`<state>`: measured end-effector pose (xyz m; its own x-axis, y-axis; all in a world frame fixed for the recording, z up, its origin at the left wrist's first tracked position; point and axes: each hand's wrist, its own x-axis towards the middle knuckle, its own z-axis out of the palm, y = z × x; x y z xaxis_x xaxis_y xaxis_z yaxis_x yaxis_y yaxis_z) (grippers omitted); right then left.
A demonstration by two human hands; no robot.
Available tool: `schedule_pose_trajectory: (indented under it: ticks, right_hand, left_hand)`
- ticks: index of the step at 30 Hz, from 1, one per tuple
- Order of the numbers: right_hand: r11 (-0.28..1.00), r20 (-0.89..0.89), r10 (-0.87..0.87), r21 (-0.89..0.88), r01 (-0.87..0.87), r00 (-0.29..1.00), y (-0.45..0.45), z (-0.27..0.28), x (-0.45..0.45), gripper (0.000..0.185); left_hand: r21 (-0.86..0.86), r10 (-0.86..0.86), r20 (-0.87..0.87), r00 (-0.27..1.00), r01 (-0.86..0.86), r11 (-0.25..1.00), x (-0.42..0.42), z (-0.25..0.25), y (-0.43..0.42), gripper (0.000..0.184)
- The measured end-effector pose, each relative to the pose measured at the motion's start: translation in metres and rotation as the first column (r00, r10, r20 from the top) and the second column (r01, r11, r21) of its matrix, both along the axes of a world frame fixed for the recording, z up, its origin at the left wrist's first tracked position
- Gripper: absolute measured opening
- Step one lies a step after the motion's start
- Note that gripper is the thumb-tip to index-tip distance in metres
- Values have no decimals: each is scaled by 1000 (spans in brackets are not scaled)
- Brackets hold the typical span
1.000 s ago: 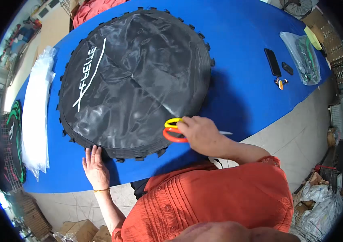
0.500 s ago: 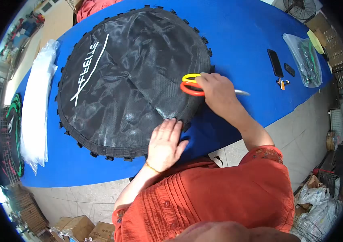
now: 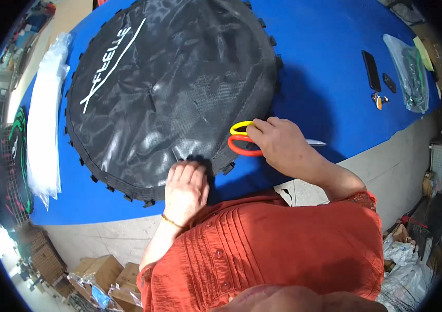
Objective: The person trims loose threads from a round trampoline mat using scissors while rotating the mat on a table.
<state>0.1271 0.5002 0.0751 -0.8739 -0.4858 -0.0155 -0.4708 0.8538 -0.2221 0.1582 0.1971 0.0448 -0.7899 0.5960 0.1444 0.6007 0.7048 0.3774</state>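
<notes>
1. One black mesh disc (image 3: 200, 99) is laid on the blue desk (image 3: 325, 47).
2. Red-and-yellow scissors (image 3: 246, 153) are grasped by the right hand's (image 3: 286, 148) fingers, near disc's right edge.
3. Disc is covered at near edge by left hand (image 3: 185, 190), fingers curled; whether cloth is pinched cannot be told.
4. Black phone (image 3: 371, 71) is placed at desk's right.

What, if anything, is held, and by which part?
The right hand holds scissors around the middle, between protruding handle loops and blade tip. The left hand is at the rim of the black disc; whether it grips cannot be told.
</notes>
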Motion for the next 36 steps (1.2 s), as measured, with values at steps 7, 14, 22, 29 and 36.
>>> schedule_pose_trajectory:
  ticks: [7, 14, 22, 29, 36]
  right_hand:
    - [986, -7, 0, -168, -1, 1000, 6, 0, -4, 27]
    - [956, -77, -53, -292, 28, 996, -2, 0, -6, 27]
    - [968, -95, -17, -251, -7, 995, -11, -14, -14, 22]
    - [985, -200, -105, -157, 73, 974, -10, -21, -43, 16]
    - [963, -174, -264, 5, 269, 949, 12, -20, -80, 20]
  left_hand:
    - [87, -42, -72, 997, 48, 995, -14, -33, 80, 62]
    - [10, 21, -78, 997, -20, 1000, -20, -46, 91, 65]
    - [-40, 90, -87, 992, -93, 995, -16, -52, 94, 64]
    - [-21, 69, -98, 993, -72, 997, -19, -51, 95, 66]
    - [-41, 59, -74, 996, -62, 997, -19, -52, 94, 67]
